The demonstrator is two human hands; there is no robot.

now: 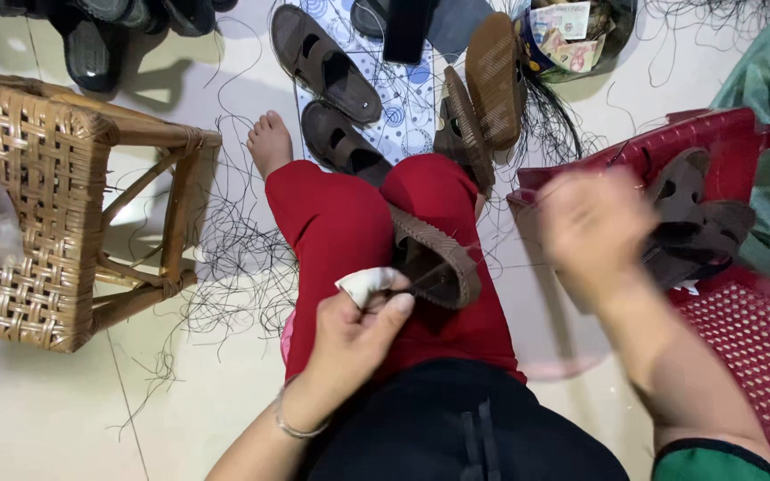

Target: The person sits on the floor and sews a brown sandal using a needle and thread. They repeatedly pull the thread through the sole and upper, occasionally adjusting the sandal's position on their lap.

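Note:
My left hand (358, 325) rests on my red-trousered lap and pinches the edge of a brown sandal (434, 258) together with a small white cloth pad (365, 283). The sandal lies sole-side up across my thigh. My right hand (591, 233) is raised to the right, blurred by motion, fingers closed; what it holds, if anything, is too blurred to tell. A thin thread may run from it, but I cannot be sure.
A woven rattan stool (38, 205) stands at the left. Red plastic crates (750, 338) at the right hold more brown sandals (697, 227). Several brown sandals (324, 62) lie ahead on a patterned mat (407, 107). Black thread scraps (234, 258) litter the tiled floor.

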